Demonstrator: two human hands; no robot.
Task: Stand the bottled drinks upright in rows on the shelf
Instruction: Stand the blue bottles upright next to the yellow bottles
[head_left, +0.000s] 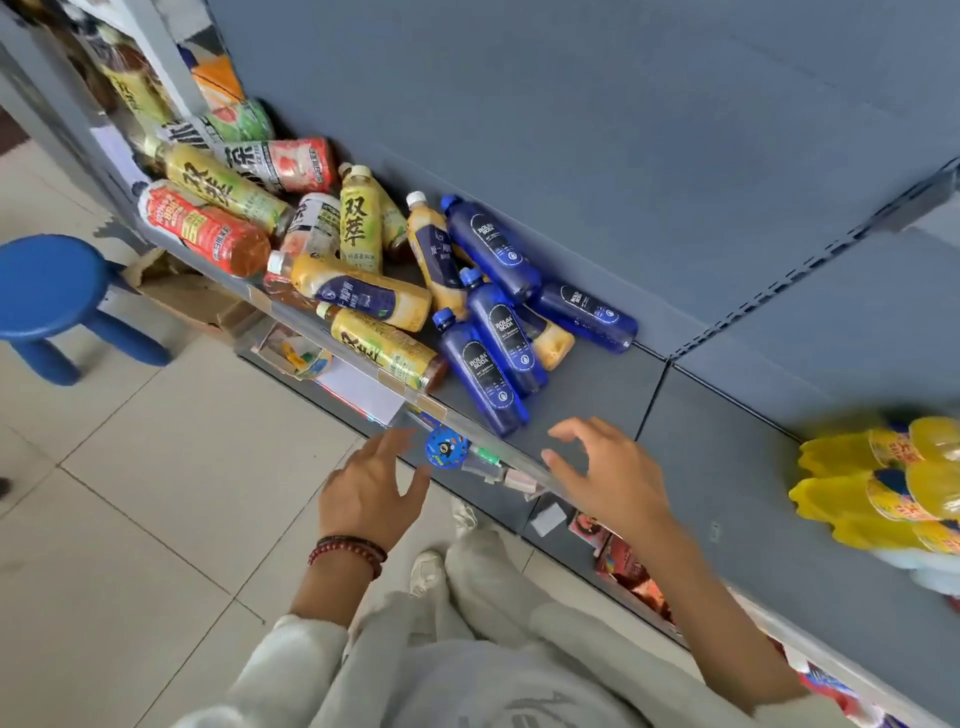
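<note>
A person's left hand (371, 493) and right hand (608, 475) hover spread and empty near the shelf (727, 467), where every bottled drink (480, 371) lies toppled, none yet upright.

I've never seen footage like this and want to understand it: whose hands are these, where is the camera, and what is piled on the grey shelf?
There is no machine here. A person wears a wide-angle camera on the head, and it looks down at their own two hands. The left hand, with a red bead bracelet on its wrist, and the right hand are both open and hold nothing. On the grey metal shelf, plastic drink bottles lie on their sides in a jumbled heap: dark blue soda bottles, yellow-labelled tea bottles and a red-labelled bottle. A blue plastic stool stands on the tiled floor.
</note>
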